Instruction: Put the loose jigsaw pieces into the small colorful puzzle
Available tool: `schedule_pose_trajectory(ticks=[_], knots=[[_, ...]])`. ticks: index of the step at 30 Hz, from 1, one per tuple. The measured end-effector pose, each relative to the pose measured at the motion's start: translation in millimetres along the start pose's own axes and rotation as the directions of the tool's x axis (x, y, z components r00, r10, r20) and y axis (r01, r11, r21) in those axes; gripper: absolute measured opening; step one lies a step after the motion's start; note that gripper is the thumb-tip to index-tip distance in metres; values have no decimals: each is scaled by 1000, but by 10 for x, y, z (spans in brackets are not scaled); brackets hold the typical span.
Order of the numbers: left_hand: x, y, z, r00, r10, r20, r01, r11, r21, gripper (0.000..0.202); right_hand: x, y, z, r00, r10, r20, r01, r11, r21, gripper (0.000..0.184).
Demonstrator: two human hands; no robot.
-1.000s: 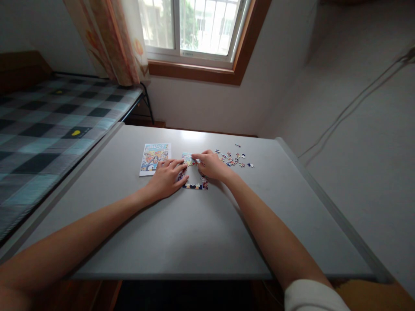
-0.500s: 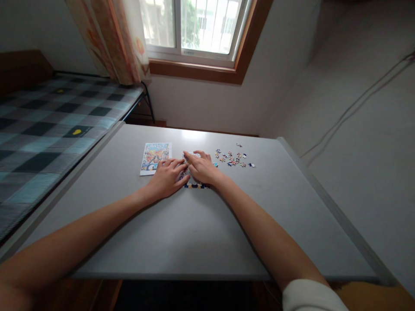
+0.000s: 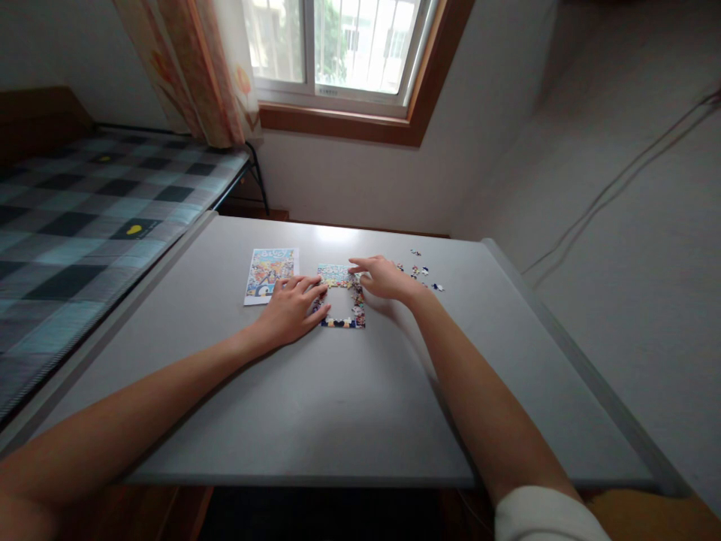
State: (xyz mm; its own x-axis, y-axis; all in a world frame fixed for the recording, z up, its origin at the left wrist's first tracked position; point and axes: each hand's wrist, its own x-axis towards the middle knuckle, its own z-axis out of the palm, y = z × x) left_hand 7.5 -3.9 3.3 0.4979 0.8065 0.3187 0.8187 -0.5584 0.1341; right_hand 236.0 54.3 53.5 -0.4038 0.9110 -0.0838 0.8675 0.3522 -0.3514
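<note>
A small partly assembled jigsaw puzzle (image 3: 341, 294) lies on the grey table (image 3: 338, 391), its border joined and its middle bare. My left hand (image 3: 290, 309) rests flat on the table with fingers spread, its fingertips touching the puzzle's left edge. My right hand (image 3: 383, 276) is at the puzzle's upper right corner, index finger stretched out onto the top row, the other fingers curled. Whether it pinches a piece I cannot make out. Loose puzzle pieces (image 3: 420, 272) lie scattered just right of that hand.
A colourful reference picture card (image 3: 270, 274) lies left of the puzzle. A bed with a checked cover (image 3: 84, 218) stands against the table's left side. Behind the table are a wall and a window (image 3: 332, 45) with a curtain (image 3: 191, 68).
My right hand has moved right, from over the puzzle's middle to its upper right corner, uncovering the frame. My left hand has stayed in place.
</note>
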Motion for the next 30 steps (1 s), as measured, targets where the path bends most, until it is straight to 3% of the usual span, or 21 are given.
schedule_pose_trajectory(ticks=[13,30], knots=[[-7,-23,10,1000,3,6,-3,1000,-8,36,-42,107,-85,1000,-10,17,8,993,115,62],[-6,-37,14,1000,8,6,-8,1000,0,36,-62,60,-84,1000,-9,-8,10,999,52,53]])
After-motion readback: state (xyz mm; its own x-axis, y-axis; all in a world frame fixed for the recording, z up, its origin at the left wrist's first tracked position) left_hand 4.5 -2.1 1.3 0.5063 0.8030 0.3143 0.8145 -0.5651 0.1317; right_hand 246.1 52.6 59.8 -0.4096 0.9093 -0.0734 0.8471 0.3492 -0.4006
